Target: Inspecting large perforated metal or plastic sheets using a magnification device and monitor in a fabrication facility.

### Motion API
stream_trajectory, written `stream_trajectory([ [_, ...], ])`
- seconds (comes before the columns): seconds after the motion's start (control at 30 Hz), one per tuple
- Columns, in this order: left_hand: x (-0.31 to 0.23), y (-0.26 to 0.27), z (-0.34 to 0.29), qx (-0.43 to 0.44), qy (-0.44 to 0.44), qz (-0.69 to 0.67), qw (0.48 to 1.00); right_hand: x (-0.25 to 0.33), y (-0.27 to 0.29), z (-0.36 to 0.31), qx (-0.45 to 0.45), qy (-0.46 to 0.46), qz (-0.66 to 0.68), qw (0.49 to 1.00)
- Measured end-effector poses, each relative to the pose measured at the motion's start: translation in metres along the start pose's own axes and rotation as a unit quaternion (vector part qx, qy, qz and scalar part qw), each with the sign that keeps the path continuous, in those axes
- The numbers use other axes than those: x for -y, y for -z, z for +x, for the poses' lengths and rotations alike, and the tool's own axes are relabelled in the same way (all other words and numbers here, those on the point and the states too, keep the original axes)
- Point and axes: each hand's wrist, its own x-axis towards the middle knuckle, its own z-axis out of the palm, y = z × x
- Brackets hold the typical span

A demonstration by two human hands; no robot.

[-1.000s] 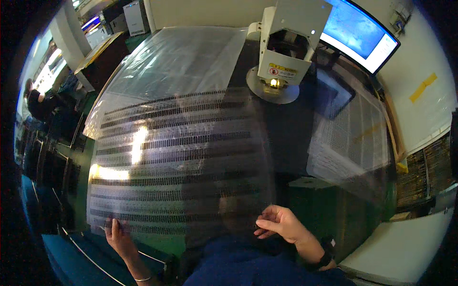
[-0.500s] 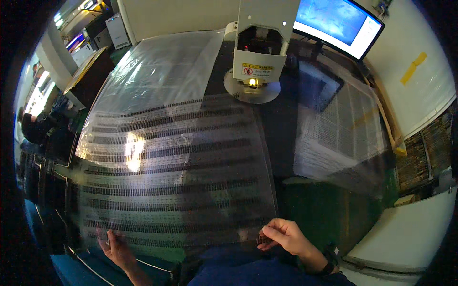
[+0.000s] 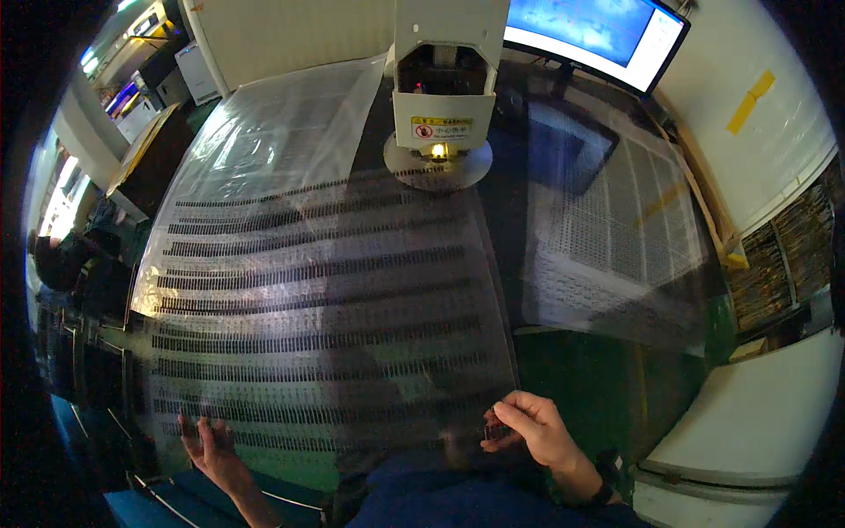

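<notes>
A large clear film sheet [image 3: 299, 334] printed with dark rows of small marks spreads across the left and middle. Its near right corner is pinched between the thumb and fingers of my right hand [image 3: 532, 427]; part of those fingers shows through the film. My left hand [image 3: 216, 449] holds the near left edge, with the thumb at the film and some fingers seen dimly through it. The sheet's far edge reaches to a white machine head [image 3: 444, 119] with a small lit lamp above a round pale disc [image 3: 475, 167].
More clear film [image 3: 273, 123] lies at the back left. A pale patterned sheet [image 3: 607, 246] lies on the right of the dark table. A lit monitor [image 3: 590, 35] stands at the back right. A white cabinet [image 3: 739, 422] is at the near right, and a seated person [image 3: 70, 255] at far left.
The view has shifted, so the machine head and monitor sit farther left. The film's printed rows look sharper. Both hands keep their places at the near edge, the right slightly higher.
</notes>
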Motion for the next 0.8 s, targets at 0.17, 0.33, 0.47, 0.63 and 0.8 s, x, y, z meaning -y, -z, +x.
stream_trajectory([
  [0.17, 0.001, -0.004, 0.003, 0.016, 0.009, 0.008, 1.0, 0.004, 0.001, 0.006, -0.006, 0.021, 0.017, 1.0],
  [0.33, 0.006, -0.008, 0.007, 0.025, 0.006, -0.01, 1.0, 0.012, -0.003, 0.013, -0.04, 0.05, -0.003, 0.998],
  [0.47, -0.002, -0.023, 0.001, 0.032, 0.018, -0.017, 0.999, 0.012, 0.004, 0.017, -0.019, 0.051, -0.019, 0.998],
  [0.63, 0.003, -0.024, 0.005, 0.038, 0.023, -0.047, 0.998, 0.016, 0.003, 0.018, -0.03, 0.056, -0.024, 0.998],
  [0.8, 0.008, -0.02, 0.009, 0.057, 0.005, -0.053, 0.997, 0.016, 0.005, 0.02, -0.028, 0.057, -0.027, 0.998],
])
